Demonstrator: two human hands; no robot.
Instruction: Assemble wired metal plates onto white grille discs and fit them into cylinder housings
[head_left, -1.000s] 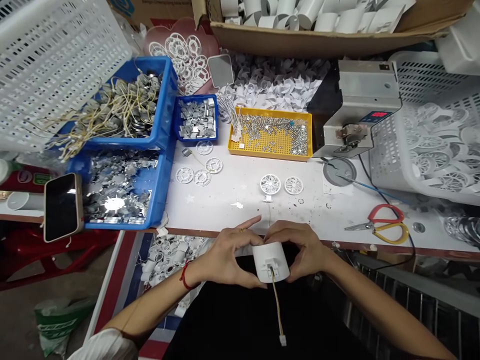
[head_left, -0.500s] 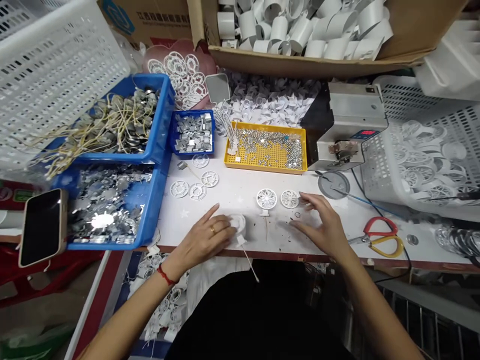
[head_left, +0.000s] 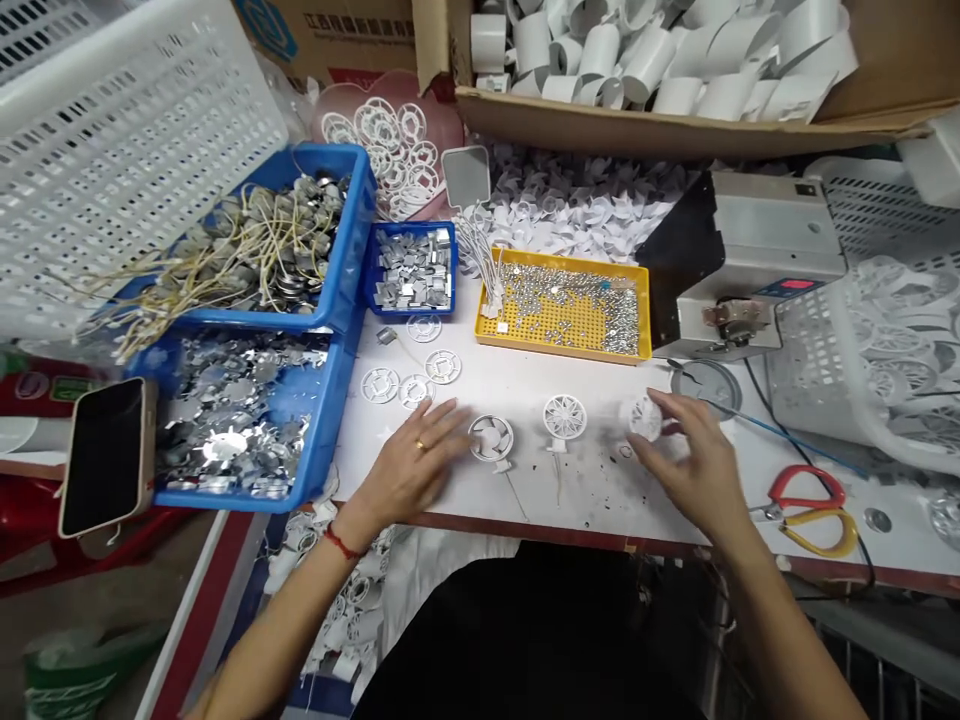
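Now that the white fan housing (head_left: 491,438) has been set on the table (head_left: 517,375) beside my left hand (head_left: 420,460), its fingers slack and apart, my right hand (head_left: 694,455) pinches the loose lattice disc (head_left: 645,418), so I judge attention has passed to that part.

White worktable (head_left: 517,375), dim greyish floor (head_left: 124,580), red plastic furniture (head_left: 34,550), perhaps a stool

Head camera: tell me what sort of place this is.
Likely an assembly workshop: the bench holds a yellow tray of tiny metal pieces, a blue bin of wired parts, and a white fan.
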